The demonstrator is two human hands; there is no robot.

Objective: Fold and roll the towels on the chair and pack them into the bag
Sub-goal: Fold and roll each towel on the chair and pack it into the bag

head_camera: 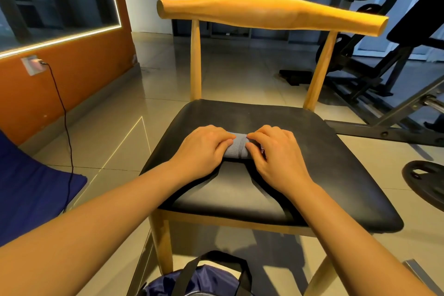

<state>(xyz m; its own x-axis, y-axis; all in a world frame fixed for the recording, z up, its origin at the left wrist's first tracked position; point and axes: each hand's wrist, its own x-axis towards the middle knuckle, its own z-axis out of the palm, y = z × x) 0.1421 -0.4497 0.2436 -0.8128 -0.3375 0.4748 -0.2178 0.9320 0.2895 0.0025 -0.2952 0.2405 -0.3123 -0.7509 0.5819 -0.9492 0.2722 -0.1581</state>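
Observation:
A small grey towel (238, 146), rolled into a tight cylinder, lies on the black seat of a wooden chair (312, 151). My left hand (204, 149) covers its left end with fingers curled over it. My right hand (276, 151) grips its right end the same way. Only the middle strip of the roll shows between my fingers. A dark blue bag (204, 281) with black handles sits on the floor below the chair's front edge, its opening facing up.
A blue mat (31, 187) lies on the floor to the left, with a black cable (64, 115) running from a wall socket. Gym equipment (384, 74) and a weight plate (427, 182) stand to the right. The floor is tiled.

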